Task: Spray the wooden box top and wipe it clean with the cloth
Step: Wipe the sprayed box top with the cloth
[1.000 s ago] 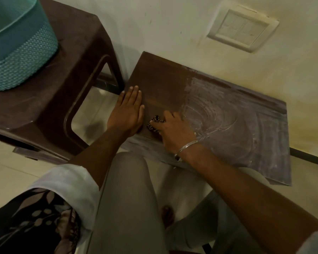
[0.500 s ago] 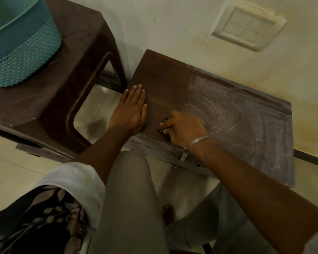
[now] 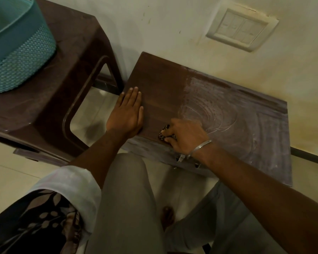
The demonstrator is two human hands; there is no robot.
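The dark wooden box top point(image 3: 246, 129) lies against the wall. Its left part is dark and clean; the right part is covered with pale dusty swirl marks. My left hand point(image 3: 127, 114) rests flat, fingers together, on the box's left edge. My right hand point(image 3: 185, 136) presses a small patterned cloth point(image 3: 163, 132) onto the near middle of the top; only a corner of the cloth shows past my fingers. A metal bangle sits on my right wrist. No spray bottle is in view.
A brown plastic stool point(image 3: 66, 85) stands left of the box with a teal woven basket point(image 3: 17, 48) on it. A switch plate point(image 3: 241, 30) is on the wall behind. My knees and a bare foot point(image 3: 168, 217) are below the box.
My right hand with the cloth has slid a little to the right along the near part of the top. My left hand stays flat in place.
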